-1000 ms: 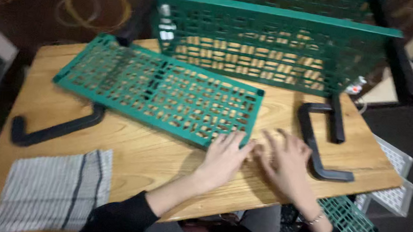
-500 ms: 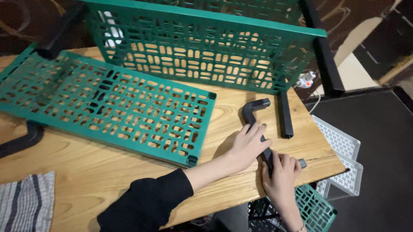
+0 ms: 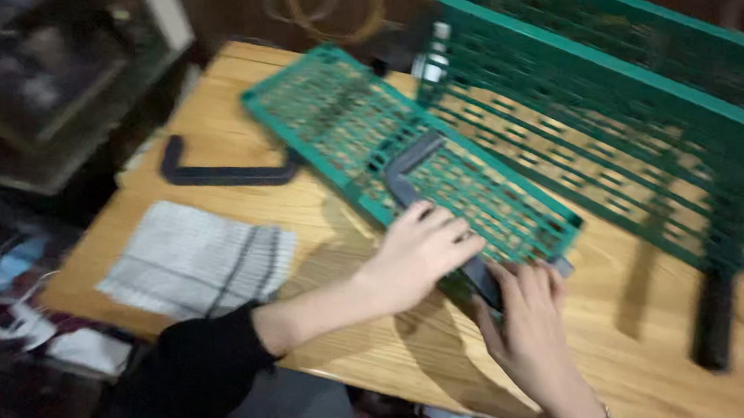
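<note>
Black bracket: a black bar with a bent end [image 3: 417, 170] is lying across the flat green panel [image 3: 343, 126], its bent tip pointing toward the panel's far side and its near end running off the panel's front edge under both hands.
Left hand: the left hand [image 3: 418, 249] is pressing down on the bar right at the panel's near edge, fingers spread and flat over it, palm down, touching both bar and panel.
Right hand: the right hand [image 3: 528, 317] is sitting just beside the left one, fingers curled around the bar's near end, gripping it where it overhangs the panel onto the wooden table [image 3: 647, 350].
Green panel: perforated plastic, lying at a slant on the table, one long edge toward the person.
Upright panel: a second green perforated panel [image 3: 629, 142] is standing on edge just behind the flat panel, with a dark post [image 3: 718, 315] at its near end resting on the table.
Second bracket: another black bent bar [image 3: 227, 172] is lying on the table left of the flat panel, close to its corner.
Cloth: a grey striped cloth [image 3: 197, 256] is lying on the table near the person, left of the flat panel and the left forearm.
Blur: the picture is smeared, so fine detail of the grip is unclear.
</note>
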